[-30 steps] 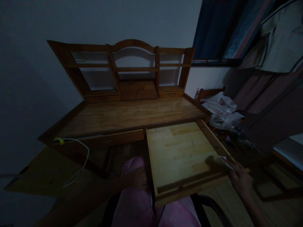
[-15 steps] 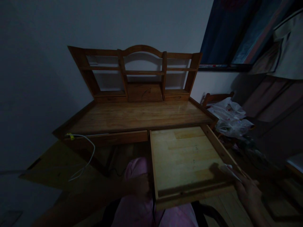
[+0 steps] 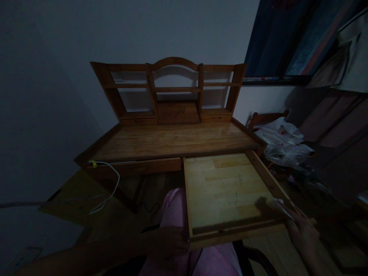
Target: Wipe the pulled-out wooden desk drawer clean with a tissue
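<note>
Left hand [image 3: 169,245] shifted nearer drawer [image 3: 227,184] corner, grip unclear; right hand [image 3: 301,230] pinches white cloth [image 3: 277,205].

Wooden desk with one drawer pulled out

The brown wooden desk [image 3: 172,140] carried an arched, open-shelved wooden hutch [image 3: 172,90] along its back edge, and the rest of its top was bare board. A thin white cable [image 3: 110,180] with a yellow tag hung off its front left corner. Under the right half, the wide pale-wood drawer [image 3: 227,191] stood pulled out, and a crumpled white cloth [image 3: 277,205] lay at its front right corner. Beside the desk, white plastic bags [image 3: 283,143] were heaped on a small wooden chair [image 3: 266,117].
</note>
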A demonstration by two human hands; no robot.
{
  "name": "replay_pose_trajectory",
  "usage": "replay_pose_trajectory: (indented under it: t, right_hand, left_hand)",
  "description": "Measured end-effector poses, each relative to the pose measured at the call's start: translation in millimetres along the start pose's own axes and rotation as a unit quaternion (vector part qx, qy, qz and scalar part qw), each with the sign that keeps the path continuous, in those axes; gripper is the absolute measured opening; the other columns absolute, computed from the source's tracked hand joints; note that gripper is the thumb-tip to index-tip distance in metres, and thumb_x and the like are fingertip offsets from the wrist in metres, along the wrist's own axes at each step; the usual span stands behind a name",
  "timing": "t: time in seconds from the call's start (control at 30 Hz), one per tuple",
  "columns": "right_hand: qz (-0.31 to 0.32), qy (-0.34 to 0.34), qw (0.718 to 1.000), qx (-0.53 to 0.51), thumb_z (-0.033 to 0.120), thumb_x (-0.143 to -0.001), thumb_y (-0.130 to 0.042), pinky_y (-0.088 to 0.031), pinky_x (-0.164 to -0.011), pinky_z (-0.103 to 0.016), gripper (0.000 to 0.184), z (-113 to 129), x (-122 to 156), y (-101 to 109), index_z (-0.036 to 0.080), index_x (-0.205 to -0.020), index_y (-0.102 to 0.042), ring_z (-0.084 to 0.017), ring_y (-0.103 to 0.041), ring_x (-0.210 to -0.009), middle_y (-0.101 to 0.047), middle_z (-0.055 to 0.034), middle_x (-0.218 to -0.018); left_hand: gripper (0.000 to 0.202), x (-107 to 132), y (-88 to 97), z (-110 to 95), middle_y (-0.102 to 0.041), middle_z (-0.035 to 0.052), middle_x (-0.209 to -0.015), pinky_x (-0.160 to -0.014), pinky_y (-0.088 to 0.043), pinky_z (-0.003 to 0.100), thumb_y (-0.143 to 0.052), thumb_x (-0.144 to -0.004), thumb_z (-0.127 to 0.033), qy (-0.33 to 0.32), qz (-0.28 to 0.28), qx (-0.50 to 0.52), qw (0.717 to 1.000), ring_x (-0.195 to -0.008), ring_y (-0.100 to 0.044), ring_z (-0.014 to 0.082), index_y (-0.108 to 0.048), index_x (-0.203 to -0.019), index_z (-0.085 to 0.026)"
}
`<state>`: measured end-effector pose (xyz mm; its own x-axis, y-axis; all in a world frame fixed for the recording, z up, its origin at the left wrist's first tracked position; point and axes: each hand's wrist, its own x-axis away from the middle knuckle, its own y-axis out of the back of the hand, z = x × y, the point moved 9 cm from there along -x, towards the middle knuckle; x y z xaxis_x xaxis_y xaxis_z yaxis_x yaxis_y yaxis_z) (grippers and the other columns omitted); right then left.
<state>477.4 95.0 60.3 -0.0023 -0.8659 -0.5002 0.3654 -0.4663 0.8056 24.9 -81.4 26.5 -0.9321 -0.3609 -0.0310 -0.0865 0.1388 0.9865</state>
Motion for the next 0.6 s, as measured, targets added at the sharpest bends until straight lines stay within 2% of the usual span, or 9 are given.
replay_pose_trajectory:
  t: [0.07,0.17,0.33,0.43,0.53,0.6]
  right_hand:
    - [0.001,0.005,1.0,-0.003,0.043,-0.091,-0.038,-0.052,-0.089,-0.045,0.051,-1,1,-2,0.024,-0.13,-0.066,-0.035,-0.06,-0.12,-0.064,-0.0093,-0.131]
    - [-0.002,-0.003,1.0,0.0,0.045,-0.091,-0.037,-0.052,-0.089,-0.049,0.053,-2,0,-2,0.021,-0.128,-0.067,-0.038,-0.058,-0.122,-0.064,-0.011,-0.131]
    - [-0.002,-0.01,1.0,-0.009,0.046,-0.091,-0.036,-0.052,-0.088,-0.051,0.055,1,-1,1,0.02,-0.127,-0.068,-0.039,-0.058,-0.121,-0.065,-0.0121,-0.129]
    - [-0.005,-0.007,1.0,0.0,0.048,-0.091,-0.036,-0.052,-0.087,-0.052,0.056,1,-1,2,0.02,-0.128,-0.067,-0.04,-0.059,-0.12,-0.063,-0.0113,-0.133]
    - [-0.001,0.001,1.0,0.013,0.047,-0.09,-0.036,-0.054,-0.087,-0.049,0.054,1,-1,2,0.023,-0.128,-0.068,-0.037,-0.059,-0.12,-0.063,-0.0086,-0.134]
    - [0.002,0.007,1.0,0.024,0.045,-0.091,-0.037,-0.054,-0.086,-0.046,0.052,-1,0,0,0.024,-0.127,-0.068,-0.036,-0.06,-0.119,-0.064,-0.0083,-0.132]
  left_hand:
    - [0.056,7,13.5,-3,-0.065,0.0156,-0.127,-0.114,-0.037,0.038,-0.047,-0.092,-0.044,-0.033,-0.005,0.036,0.999,-0.127,-0.054,0.0279,-0.053,-0.137,-0.012]
    - [0.07,22,22.9,7,-0.05,0.0215,-0.146,-0.12,-0.029,0.042,-0.045,-0.093,-0.044,-0.008,0.01,0.06,0.998,-0.14,-0.041,0.0304,-0.033,-0.15,-0.004]
    - [0.08,53,10.8,31,-0.03,0.0195,-0.158,-0.119,-0.028,0.049,-0.047,-0.094,-0.044,0.093,0.019,0.082,0.992,-0.147,-0.028,0.0329,-0.011,-0.158,-0.012]
    - [0.082,65,1.1,36,-0.022,0.0193,-0.161,-0.12,-0.027,0.049,-0.046,-0.094,-0.043,0.114,0.028,0.093,0.989,-0.148,-0.024,0.0323,-0.004,-0.158,-0.013]
    - [0.084,71,2.0,40,-0.019,0.0191,-0.162,-0.121,-0.026,0.047,-0.047,-0.095,-0.042,0.132,0.02,0.097,0.986,-0.149,-0.021,0.0307,-0.001,-0.158,-0.012]
    - [0.082,72,6.3,46,-0.019,0.0181,-0.162,-0.121,-0.027,0.048,-0.046,-0.095,-0.038,0.164,-0.007,0.092,0.982,-0.15,-0.021,0.0301,-0.001,-0.158,-0.014]
